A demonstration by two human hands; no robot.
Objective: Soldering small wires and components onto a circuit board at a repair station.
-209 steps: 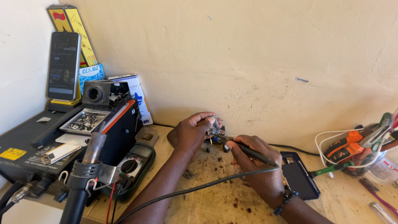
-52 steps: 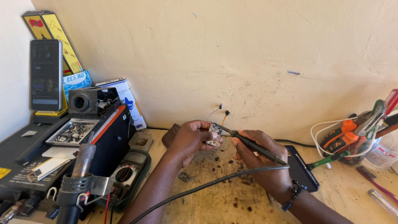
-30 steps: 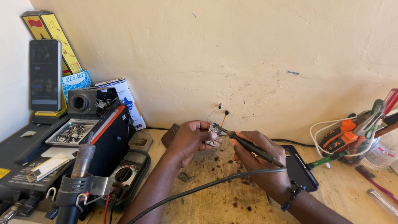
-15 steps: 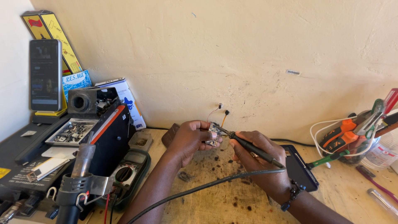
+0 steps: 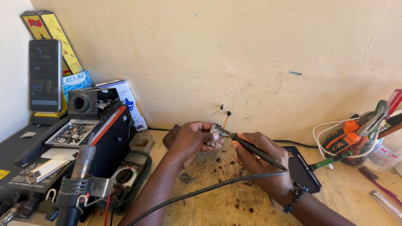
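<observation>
Circuit board (image 5: pixel 215 134) pinched in your left hand (image 5: pixel 193 139) above the scorched surface (image 5: pixel 217 196); your right hand (image 5: pixel 260 161) grips the soldering iron (image 5: pixel 250 147), tip on the board. Multimeter (image 5: pixel 125 173) left, dark phone (image 5: pixel 302 172) right, cable crossing in front

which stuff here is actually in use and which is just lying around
In use:
left hand, small circuit board
right hand, soldering iron

Lying about:
multimeter
dark phone
tub of tools
upright phone
</observation>
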